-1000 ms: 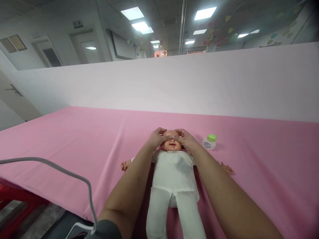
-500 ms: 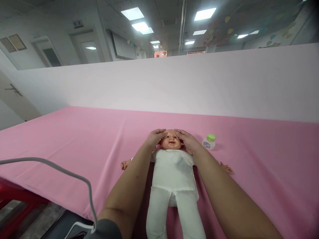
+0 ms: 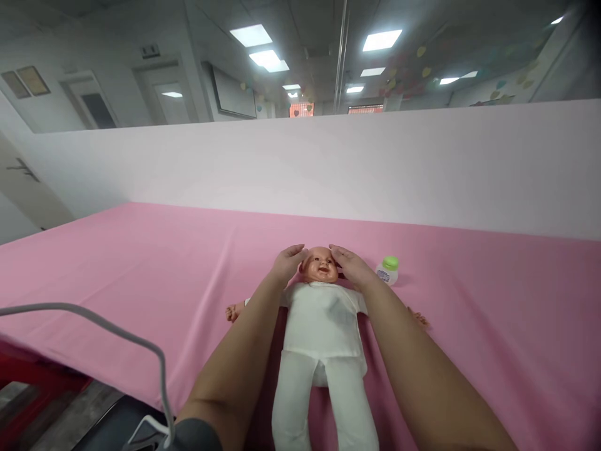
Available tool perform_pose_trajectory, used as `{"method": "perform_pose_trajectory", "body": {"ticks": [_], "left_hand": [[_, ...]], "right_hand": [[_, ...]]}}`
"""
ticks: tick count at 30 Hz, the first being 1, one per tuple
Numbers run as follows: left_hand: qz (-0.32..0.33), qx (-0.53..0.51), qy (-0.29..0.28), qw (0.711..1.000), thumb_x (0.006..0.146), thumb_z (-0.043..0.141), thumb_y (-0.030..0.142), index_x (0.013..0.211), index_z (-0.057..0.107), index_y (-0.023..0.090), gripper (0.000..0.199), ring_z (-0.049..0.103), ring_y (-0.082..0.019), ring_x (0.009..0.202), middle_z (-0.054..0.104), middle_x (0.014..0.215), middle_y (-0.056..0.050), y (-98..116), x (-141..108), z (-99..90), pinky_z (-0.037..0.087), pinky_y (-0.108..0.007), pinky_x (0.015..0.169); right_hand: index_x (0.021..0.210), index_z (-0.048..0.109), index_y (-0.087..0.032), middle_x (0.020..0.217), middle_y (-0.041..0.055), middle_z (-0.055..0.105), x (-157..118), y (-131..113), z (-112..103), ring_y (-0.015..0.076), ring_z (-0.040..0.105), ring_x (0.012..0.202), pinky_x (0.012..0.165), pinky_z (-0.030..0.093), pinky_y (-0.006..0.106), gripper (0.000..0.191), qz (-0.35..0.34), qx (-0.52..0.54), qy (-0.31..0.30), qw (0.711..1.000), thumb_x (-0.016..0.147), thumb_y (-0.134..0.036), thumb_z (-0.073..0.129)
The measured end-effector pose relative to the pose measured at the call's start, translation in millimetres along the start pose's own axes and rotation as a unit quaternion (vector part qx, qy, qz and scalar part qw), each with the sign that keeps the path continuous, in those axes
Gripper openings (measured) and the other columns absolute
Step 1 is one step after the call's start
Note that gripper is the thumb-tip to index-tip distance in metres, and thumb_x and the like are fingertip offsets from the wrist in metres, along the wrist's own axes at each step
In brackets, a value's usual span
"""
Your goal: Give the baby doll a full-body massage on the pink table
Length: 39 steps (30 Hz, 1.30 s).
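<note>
A baby doll [image 3: 323,319] in a white top and white trousers lies on its back, its head toward the far side and its arms spread. My left hand [image 3: 290,263] is beside the doll's head on the left, fingers stretched out and thumb close to the temple. On the other side, my right hand [image 3: 350,263] rests against the head with its fingers extended over the temple. Neither hand grips anything. Whether the left fingertips touch the head I cannot tell.
Pink cloth [image 3: 154,263] covers the table. A small clear bottle with a green cap [image 3: 387,270] stands right of my right hand. A grey cable [image 3: 94,316] hangs at lower left, above a red stool [image 3: 37,382]. A white wall [image 3: 300,166] with glass above rises behind.
My left hand has shifted slightly outward from the doll's forehead, its thumb now off the brow. My right hand stays at the other temple. The view has shifted a little.
</note>
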<state>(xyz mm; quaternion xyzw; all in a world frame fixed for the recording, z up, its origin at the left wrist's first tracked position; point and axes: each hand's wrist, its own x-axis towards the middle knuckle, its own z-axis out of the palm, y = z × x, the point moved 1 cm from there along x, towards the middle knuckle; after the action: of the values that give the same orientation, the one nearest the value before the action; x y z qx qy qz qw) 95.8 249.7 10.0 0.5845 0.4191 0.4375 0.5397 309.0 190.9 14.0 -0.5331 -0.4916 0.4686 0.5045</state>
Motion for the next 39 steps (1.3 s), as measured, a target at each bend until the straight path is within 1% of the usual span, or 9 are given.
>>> {"method": "perform_pose_trajectory", "body": {"ticks": [3, 7, 10, 13, 15, 21, 29, 34, 39], "left_hand": [[0.042, 0.05, -0.005, 0.998, 0.084, 0.078, 0.055, 0.143, 0.062, 0.02, 0.071, 0.053, -0.035, 0.142, 0.054, 0.156, -0.016, 4, -13, -0.4, 0.044, -0.047, 0.115], [0.081, 0.121, -0.061, 0.987, 0.078, 0.083, 0.059, 0.152, 0.054, 0.021, 0.088, 0.053, -0.036, 0.142, 0.053, 0.157, -0.015, 3, -27, 4.5, 0.046, -0.047, 0.115], [0.084, 0.136, -0.085, 0.983, 0.07, 0.091, 0.055, 0.157, 0.047, 0.023, 0.102, 0.056, -0.038, 0.138, 0.051, 0.158, -0.016, -3, -32, 7.4, 0.049, -0.047, 0.113], [0.101, 0.139, -0.078, 0.982, 0.06, 0.097, 0.051, 0.16, 0.043, 0.021, 0.118, 0.048, -0.041, 0.145, 0.043, 0.164, -0.017, -8, -31, 6.5, 0.043, -0.049, 0.119], [0.111, 0.143, -0.069, 0.981, 0.055, 0.099, 0.05, 0.158, 0.045, 0.022, 0.12, 0.043, -0.042, 0.148, 0.04, 0.166, -0.016, -10, -30, 4.9, 0.04, -0.051, 0.121], [0.095, 0.156, -0.053, 0.982, 0.056, 0.1, 0.047, 0.156, 0.049, 0.025, 0.115, 0.049, -0.041, 0.144, 0.042, 0.165, -0.014, -10, -31, 3.2, 0.041, -0.049, 0.12], [0.113, 0.158, -0.055, 0.979, 0.061, 0.098, 0.046, 0.154, 0.051, 0.027, 0.107, 0.048, -0.038, 0.144, 0.045, 0.162, -0.012, -13, -32, 3.2, 0.041, -0.049, 0.12], [0.12, 0.132, -0.064, 0.982, 0.063, 0.097, 0.039, 0.151, 0.055, 0.026, 0.099, 0.045, -0.036, 0.147, 0.042, 0.164, -0.011, -12, -30, 1.1, 0.044, -0.045, 0.118], [0.102, 0.078, -0.097, 0.987, 0.068, 0.094, 0.039, 0.15, 0.057, 0.027, 0.091, 0.045, -0.035, 0.148, 0.044, 0.164, -0.011, -11, -28, -4.9, 0.04, -0.047, 0.121]], "right_hand": [[0.148, 0.059, -0.026, 0.16, 0.0108, 0.052, -8, -13, -6, 0.0342, 0.052, 0.143, 0.116, 0.046, 0.052, 0.068, -0.039, -0.1, 0.009, 0.994, 0.094, -0.067, 0.062], [0.156, 0.051, -0.024, 0.162, 0.0139, 0.048, -18, -11, -9, 0.0357, 0.049, 0.146, 0.121, 0.039, 0.053, 0.089, -0.068, -0.177, -0.019, 0.982, 0.083, -0.068, 0.076], [0.163, 0.036, -0.025, 0.162, 0.0151, 0.047, -23, 2, -7, 0.0347, 0.051, 0.144, 0.119, 0.043, 0.05, 0.109, -0.074, -0.153, -0.044, 0.985, 0.073, -0.059, 0.088], [0.167, 0.027, -0.027, 0.161, 0.0145, 0.049, -23, 15, -3, 0.0319, 0.054, 0.142, 0.115, 0.048, 0.045, 0.12, -0.076, -0.099, -0.06, 0.99, 0.069, -0.051, 0.093], [0.167, 0.027, -0.028, 0.159, 0.0144, 0.051, -22, 19, -2, 0.0313, 0.057, 0.14, 0.114, 0.049, 0.045, 0.122, -0.079, -0.09, -0.057, 0.991, 0.067, -0.048, 0.095], [0.165, 0.032, -0.027, 0.151, 0.0139, 0.06, -21, 19, -3, 0.031, 0.063, 0.133, 0.113, 0.05, 0.046, 0.121, -0.08, -0.096, -0.041, 0.991, 0.064, -0.044, 0.098], [0.161, 0.041, -0.028, 0.154, 0.011, 0.058, -32, 14, -3, 0.032, 0.063, 0.132, 0.112, 0.052, 0.048, 0.111, -0.086, -0.087, -0.03, 0.992, 0.066, -0.038, 0.097], [0.159, 0.044, -0.028, 0.156, 0.0099, 0.056, -31, 17, -7, 0.0312, 0.061, 0.135, 0.114, 0.051, 0.049, 0.098, -0.092, -0.042, -0.048, 0.994, 0.073, -0.031, 0.093], [0.152, 0.055, -0.028, 0.155, 0.0079, 0.058, -32, 13, -13, 0.0306, 0.056, 0.141, 0.119, 0.045, 0.049, 0.084, -0.093, 0.003, -0.079, 0.993, 0.076, -0.032, 0.09]]}}
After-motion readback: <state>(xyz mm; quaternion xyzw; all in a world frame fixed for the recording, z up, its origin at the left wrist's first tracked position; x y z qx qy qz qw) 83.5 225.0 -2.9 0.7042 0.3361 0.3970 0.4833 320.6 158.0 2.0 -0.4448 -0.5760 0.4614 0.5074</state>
